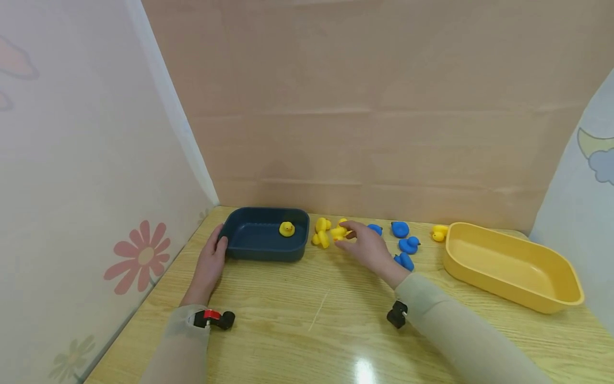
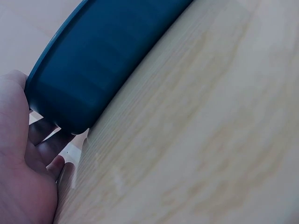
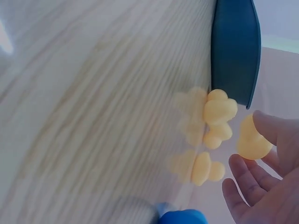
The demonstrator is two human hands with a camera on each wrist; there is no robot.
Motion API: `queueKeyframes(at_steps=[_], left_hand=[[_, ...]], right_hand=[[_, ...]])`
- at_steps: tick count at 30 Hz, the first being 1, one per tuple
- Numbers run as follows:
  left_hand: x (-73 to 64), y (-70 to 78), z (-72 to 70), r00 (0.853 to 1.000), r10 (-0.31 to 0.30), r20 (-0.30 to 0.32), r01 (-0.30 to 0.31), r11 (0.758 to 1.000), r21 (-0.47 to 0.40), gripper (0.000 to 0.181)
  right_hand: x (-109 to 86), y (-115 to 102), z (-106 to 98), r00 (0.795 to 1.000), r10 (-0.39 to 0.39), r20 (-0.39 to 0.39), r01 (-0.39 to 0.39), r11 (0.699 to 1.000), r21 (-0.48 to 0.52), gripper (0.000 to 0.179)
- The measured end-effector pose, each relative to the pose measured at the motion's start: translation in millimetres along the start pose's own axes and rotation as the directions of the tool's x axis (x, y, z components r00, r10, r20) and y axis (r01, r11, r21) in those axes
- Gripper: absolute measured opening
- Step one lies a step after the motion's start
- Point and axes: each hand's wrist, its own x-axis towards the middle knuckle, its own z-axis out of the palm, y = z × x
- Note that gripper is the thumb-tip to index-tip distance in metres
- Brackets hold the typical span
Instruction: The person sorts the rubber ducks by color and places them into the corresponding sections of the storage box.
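Observation:
My left hand (image 1: pixel 211 258) grips the left end of a dark blue bin (image 1: pixel 266 255), thumb at the near corner and fingers behind the end wall. One yellow rubber duck (image 1: pixel 287 229) sits inside the bin, toward its right end. My right hand (image 1: pixel 369 248) pinches another yellow rubber duck (image 3: pixel 252 140) between thumb and fingers, raised off the table just right of the bin. Several yellow ducks (image 1: pixel 322 238) lie on the table between the bin and this hand. Behind and right of the hand are several blue rubber ducks (image 1: pixel 409 245).
A yellow bin (image 1: pixel 508 266) stands at the right, with a yellow duck (image 1: pixel 438 233) beside its left end. The wooden table (image 1: pixel 288 325) meets a brown paper-covered wall (image 1: pixel 364 133) at the back. Patterned panels (image 1: pixel 86 186) rise at both sides.

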Motion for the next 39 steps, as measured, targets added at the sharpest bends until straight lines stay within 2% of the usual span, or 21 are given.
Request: queueKeyframes(at_steps=[12,29,39], left_hand=[[-0.4,-0.6,-0.9,1.000,0.008,-0.001,-0.008,1.000,-0.006,0.062],[1.3,-3.7,2.6,1.000,0.008,-0.005,-0.008,1.000,-0.012,0.062],[2.3,-5.2,2.1,1.000,-0.004,0.001,0.004,1.000,-0.010,0.064]], right_hand=[[4.3,-23.7,4.4,0.996,-0.060,-0.063,0.063,0.997,0.035,0.059],[9.8,-51.9,16.7,0.991,-0.100,-0.085,0.106,0.991,0.076,0.058],[13.8,-58.2,28.8,0.990,-0.120,-0.072,0.127,0.986,0.112,0.059]])
